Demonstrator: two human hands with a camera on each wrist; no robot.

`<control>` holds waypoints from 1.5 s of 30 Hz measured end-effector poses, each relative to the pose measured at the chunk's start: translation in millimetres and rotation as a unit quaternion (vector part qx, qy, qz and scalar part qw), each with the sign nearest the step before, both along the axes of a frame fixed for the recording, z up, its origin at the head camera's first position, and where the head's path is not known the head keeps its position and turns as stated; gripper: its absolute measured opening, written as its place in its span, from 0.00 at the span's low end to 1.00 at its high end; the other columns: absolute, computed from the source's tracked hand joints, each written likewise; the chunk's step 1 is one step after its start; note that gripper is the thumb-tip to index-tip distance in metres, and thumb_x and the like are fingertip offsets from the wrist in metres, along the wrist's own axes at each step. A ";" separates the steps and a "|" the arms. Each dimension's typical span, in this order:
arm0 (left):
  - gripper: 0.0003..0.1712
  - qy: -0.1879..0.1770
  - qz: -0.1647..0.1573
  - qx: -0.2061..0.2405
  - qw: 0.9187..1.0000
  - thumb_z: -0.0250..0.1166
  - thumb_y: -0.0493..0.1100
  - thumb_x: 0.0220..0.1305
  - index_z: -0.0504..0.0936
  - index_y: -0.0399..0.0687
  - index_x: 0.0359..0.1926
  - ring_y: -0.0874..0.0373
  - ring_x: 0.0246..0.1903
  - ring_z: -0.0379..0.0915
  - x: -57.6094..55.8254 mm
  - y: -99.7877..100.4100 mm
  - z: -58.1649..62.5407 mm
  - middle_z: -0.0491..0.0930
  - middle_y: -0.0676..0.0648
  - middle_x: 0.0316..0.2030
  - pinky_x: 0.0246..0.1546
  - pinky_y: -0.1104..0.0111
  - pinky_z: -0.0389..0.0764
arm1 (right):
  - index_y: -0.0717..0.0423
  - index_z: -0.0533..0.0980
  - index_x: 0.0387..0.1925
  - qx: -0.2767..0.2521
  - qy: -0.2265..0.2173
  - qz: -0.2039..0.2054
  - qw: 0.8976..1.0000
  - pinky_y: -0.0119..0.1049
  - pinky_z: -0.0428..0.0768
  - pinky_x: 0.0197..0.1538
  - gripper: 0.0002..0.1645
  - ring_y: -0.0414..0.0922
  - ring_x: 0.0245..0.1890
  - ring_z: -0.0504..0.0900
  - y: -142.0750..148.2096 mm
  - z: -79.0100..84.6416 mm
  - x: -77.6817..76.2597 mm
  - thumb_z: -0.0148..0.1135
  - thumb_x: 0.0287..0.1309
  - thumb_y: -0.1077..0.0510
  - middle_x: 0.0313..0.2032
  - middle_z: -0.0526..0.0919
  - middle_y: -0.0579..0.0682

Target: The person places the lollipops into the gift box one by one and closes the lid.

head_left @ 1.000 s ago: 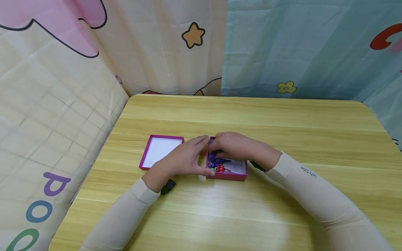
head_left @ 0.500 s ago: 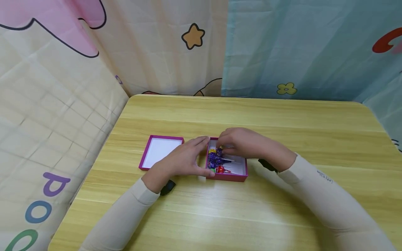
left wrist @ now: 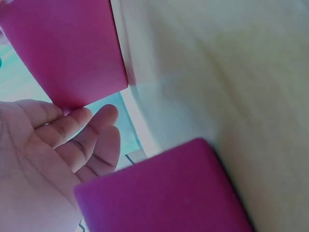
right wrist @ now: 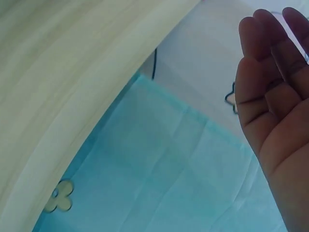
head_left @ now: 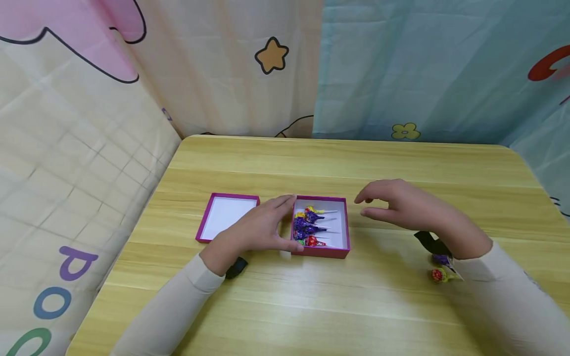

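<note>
A magenta open box (head_left: 320, 252) with a white inside holds several wrapped lollipops (head_left: 310, 227), purple, yellow and red, their sticks pointing right. My left hand (head_left: 256, 225) grips the box across its left end, thumb at the front wall and fingertips at the back corner. In the left wrist view the fingers touch the box wall (left wrist: 72, 53). To the right of the box, my right hand (head_left: 401, 205) is above the table with nothing in it, fingers loosely bent. The right wrist view shows its bare palm (right wrist: 285, 130).
Left of the box lies the matching lid (head_left: 231, 212), white inside up, partly behind my left hand. A red-and-yellow lollipop (head_left: 438, 275) and a purple lollipop (head_left: 441, 259) lie on the wooden table (head_left: 338, 306) near my right wrist. Printed curtains hang behind.
My right hand has left the inside of the box and moved right, baring the lollipops. Two lollipops on the table now show near the right wrist. My left hand stays on the box.
</note>
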State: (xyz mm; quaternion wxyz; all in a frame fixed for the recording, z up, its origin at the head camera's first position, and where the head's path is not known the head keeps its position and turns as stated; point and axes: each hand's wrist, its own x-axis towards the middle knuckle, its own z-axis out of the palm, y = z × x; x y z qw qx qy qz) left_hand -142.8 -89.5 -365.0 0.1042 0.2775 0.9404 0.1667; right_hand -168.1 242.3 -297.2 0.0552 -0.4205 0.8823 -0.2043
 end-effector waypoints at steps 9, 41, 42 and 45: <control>0.73 -0.023 0.011 -0.016 1.000 0.58 0.87 0.43 0.48 0.48 0.79 0.50 0.74 0.49 -0.1 6.0 7.3 0.51 0.48 0.77 0.70 0.54 0.58 | 0.49 0.80 0.52 0.021 -0.088 -0.099 0.991 0.36 0.79 0.39 0.14 0.36 0.41 0.79 64.9 1.8 22.2 0.64 0.67 0.52 0.43 0.82 0.38; 0.65 0.012 -0.024 0.008 1.000 0.61 0.81 0.50 0.53 0.49 0.78 0.48 0.72 0.53 2.6 1.4 10.3 0.44 0.55 0.78 0.68 0.54 0.62 | 0.52 0.76 0.40 0.036 -0.197 -0.215 0.956 0.32 0.73 0.31 0.06 0.34 0.29 0.73 137.2 -57.1 67.2 0.63 0.67 0.55 0.30 0.78 0.43; 0.65 0.010 -0.022 0.010 1.000 0.61 0.81 0.49 0.54 0.49 0.78 0.48 0.72 0.53 2.9 2.0 10.4 0.44 0.55 0.78 0.68 0.55 0.63 | 0.53 0.76 0.39 0.037 -0.201 -0.217 0.955 0.32 0.73 0.30 0.06 0.34 0.29 0.73 136.9 -58.1 67.6 0.63 0.67 0.55 0.30 0.78 0.43; 0.65 0.004 -0.014 0.010 1.000 0.63 0.81 0.48 0.54 0.49 0.78 0.49 0.72 0.54 4.0 3.3 10.8 0.44 0.56 0.78 0.67 0.55 0.64 | 0.53 0.75 0.39 0.040 -0.205 -0.220 0.953 0.32 0.73 0.30 0.06 0.34 0.28 0.73 136.6 -60.2 68.6 0.63 0.67 0.55 0.30 0.78 0.43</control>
